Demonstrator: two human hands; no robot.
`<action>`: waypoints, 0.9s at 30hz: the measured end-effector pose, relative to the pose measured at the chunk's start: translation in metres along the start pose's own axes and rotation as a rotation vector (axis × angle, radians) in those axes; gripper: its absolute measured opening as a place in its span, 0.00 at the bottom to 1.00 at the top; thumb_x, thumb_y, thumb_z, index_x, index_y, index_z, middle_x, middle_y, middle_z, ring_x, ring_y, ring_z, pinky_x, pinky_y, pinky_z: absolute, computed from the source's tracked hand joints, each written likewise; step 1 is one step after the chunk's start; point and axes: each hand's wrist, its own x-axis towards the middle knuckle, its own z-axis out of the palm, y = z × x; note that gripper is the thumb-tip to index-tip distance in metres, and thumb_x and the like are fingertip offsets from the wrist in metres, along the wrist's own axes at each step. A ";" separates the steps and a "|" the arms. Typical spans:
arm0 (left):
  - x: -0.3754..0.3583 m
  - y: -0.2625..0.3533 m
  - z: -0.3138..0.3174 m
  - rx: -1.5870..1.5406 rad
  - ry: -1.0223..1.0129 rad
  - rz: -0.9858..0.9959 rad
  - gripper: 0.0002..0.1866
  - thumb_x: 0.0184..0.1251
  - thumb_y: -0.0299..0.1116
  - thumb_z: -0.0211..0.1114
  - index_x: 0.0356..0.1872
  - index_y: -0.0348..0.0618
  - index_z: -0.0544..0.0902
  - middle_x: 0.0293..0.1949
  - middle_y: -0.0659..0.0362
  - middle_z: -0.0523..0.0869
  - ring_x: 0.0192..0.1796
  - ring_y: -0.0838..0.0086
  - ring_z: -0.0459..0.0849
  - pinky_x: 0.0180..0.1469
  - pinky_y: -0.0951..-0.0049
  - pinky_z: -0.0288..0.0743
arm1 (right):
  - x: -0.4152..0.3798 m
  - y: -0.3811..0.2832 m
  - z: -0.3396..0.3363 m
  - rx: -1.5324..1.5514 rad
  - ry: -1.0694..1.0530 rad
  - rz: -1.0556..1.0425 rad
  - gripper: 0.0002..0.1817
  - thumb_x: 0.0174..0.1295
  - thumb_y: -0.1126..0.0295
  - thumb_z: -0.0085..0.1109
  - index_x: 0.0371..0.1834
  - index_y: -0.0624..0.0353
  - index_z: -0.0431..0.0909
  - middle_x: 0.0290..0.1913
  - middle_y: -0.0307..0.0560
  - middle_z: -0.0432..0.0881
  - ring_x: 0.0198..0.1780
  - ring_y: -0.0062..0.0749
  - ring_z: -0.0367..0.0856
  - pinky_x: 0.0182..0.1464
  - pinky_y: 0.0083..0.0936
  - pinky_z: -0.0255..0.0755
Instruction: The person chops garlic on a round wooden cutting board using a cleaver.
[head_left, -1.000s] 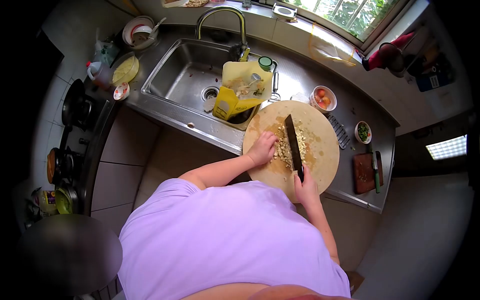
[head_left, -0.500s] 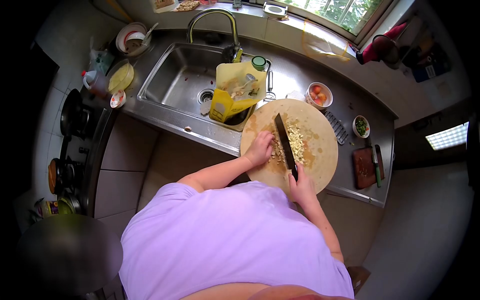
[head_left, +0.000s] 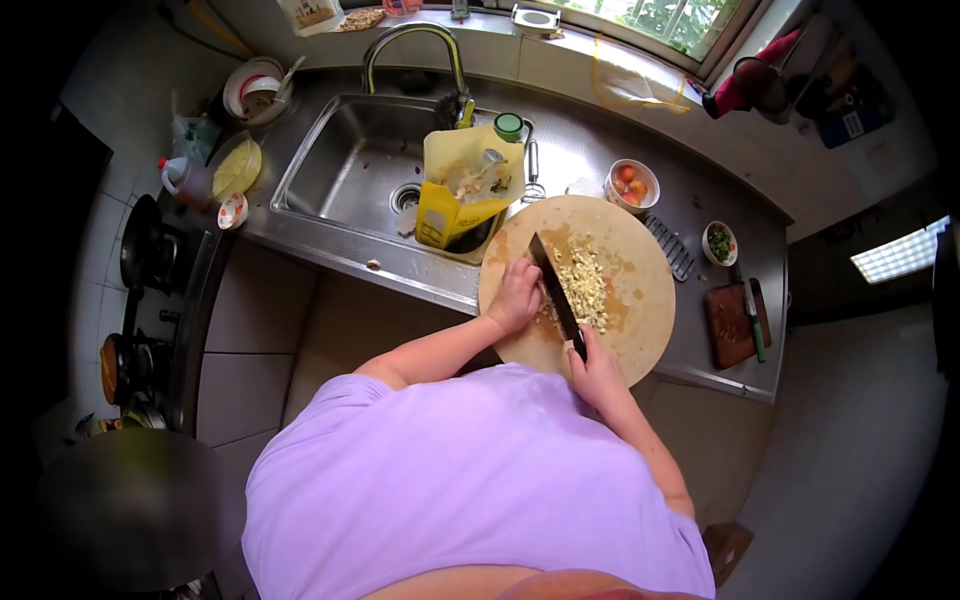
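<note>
A round wooden chopping board point(head_left: 640, 335) sits on the counter in front of me. My right hand point(head_left: 597, 372) grips the handle of a broad dark-bladed kitchen knife point(head_left: 556, 284), its blade slanting away across the board. Close on the blade's left side, my left hand point(head_left: 515, 298) rests on the board with its fingers curled together. Whatever lies under those fingers is mostly hidden. Finely chopped pale pieces point(head_left: 586, 287), perhaps garlic, are heaped right of the blade, and a few browner bits show near the left fingertips.
Left of the board is a steel sink point(head_left: 335, 150) with a yellow bag point(head_left: 450, 215) of scraps at its right end. A bowl of reddish round fruit point(head_left: 632, 187), a bowl of chopped greens point(head_left: 719, 243) and a small brown board point(head_left: 728, 325) with a green-handled knife point(head_left: 754, 330) stand to the right.
The knife and my right hand have shifted slightly left, bringing the blade nearer my left fingers. More of the pale heap shows right of the blade. The whole view has tilted a little.
</note>
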 end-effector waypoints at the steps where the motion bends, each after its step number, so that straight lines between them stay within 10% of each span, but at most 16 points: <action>1: 0.000 -0.001 0.001 0.002 0.016 0.012 0.11 0.55 0.20 0.55 0.41 0.36 0.72 0.45 0.42 0.71 0.49 0.46 0.69 0.56 0.54 0.65 | -0.002 -0.003 -0.002 0.014 -0.014 0.032 0.24 0.64 0.65 0.54 0.63 0.57 0.65 0.34 0.68 0.82 0.37 0.68 0.81 0.41 0.57 0.73; 27: 0.002 -0.004 0.000 -0.035 -0.125 -0.030 0.13 0.54 0.20 0.55 0.42 0.35 0.76 0.43 0.43 0.76 0.50 0.47 0.72 0.56 0.56 0.68 | 0.000 0.030 -0.011 -0.024 0.089 0.174 0.24 0.66 0.64 0.54 0.64 0.57 0.66 0.36 0.68 0.83 0.39 0.66 0.81 0.42 0.55 0.75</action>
